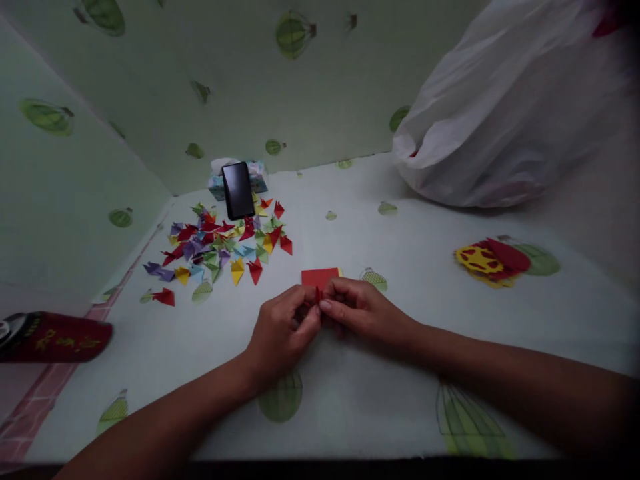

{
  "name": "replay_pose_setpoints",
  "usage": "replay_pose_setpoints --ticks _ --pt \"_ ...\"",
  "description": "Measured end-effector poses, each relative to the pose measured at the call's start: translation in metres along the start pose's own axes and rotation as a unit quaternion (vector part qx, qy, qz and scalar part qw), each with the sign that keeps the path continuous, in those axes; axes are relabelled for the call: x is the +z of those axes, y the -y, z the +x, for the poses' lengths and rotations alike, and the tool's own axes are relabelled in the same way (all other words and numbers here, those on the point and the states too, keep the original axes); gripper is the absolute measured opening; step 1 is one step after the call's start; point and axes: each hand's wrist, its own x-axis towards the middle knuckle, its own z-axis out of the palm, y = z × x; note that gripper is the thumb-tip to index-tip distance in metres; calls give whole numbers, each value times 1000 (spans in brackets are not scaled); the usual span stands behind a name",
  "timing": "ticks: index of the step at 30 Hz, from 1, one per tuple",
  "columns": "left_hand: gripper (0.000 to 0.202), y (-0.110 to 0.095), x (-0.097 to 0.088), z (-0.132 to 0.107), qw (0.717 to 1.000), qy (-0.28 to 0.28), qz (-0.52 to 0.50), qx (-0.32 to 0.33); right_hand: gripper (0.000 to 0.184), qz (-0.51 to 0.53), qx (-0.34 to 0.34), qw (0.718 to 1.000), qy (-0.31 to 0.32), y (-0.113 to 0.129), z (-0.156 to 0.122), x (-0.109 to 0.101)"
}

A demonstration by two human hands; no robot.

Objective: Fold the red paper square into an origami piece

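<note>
Between my fingertips is a small piece of folded red paper (319, 296), mostly covered by the fingers. My left hand (287, 325) pinches it from the left, thumb against forefinger. From the right, my right hand (364, 308) pinches the same piece, so both hands are closed and meet over the table. Just beyond the fingers lies a stack of square paper (318, 276) with a red sheet on top and a yellow edge showing. Farther off to the left is a spread pile of small folded paper cranes (215, 250) in red, yellow, green, blue and purple.
A black phone (239, 191) leans on a tissue box (259, 176) behind the pile. At the left edge lies a red can (60, 337). Red and yellow paper cutouts (487, 262) rest at right, below a large white plastic bag (480, 127). Walls border the table (350, 233).
</note>
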Motion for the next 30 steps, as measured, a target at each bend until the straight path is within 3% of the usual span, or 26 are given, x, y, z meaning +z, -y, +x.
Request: replay_pose_setpoints --ticks 6,12,19,27,30 --pt "12 -2 4 -4 995 -40 66 58 21 -118 -89 987 -62 -1 -3 6" --pt "11 -3 7 -5 987 -58 115 95 12 -85 -73 991 -75 -2 -4 10" --pt "11 0 7 -3 981 -78 141 105 8 -143 -107 979 -94 -3 -6 12" --pt "11 -7 10 -1 943 -122 248 183 24 -226 -161 947 -161 -4 -6 19" --pt "11 -10 10 0 925 -137 285 209 21 -236 -189 933 -196 -3 -7 20"
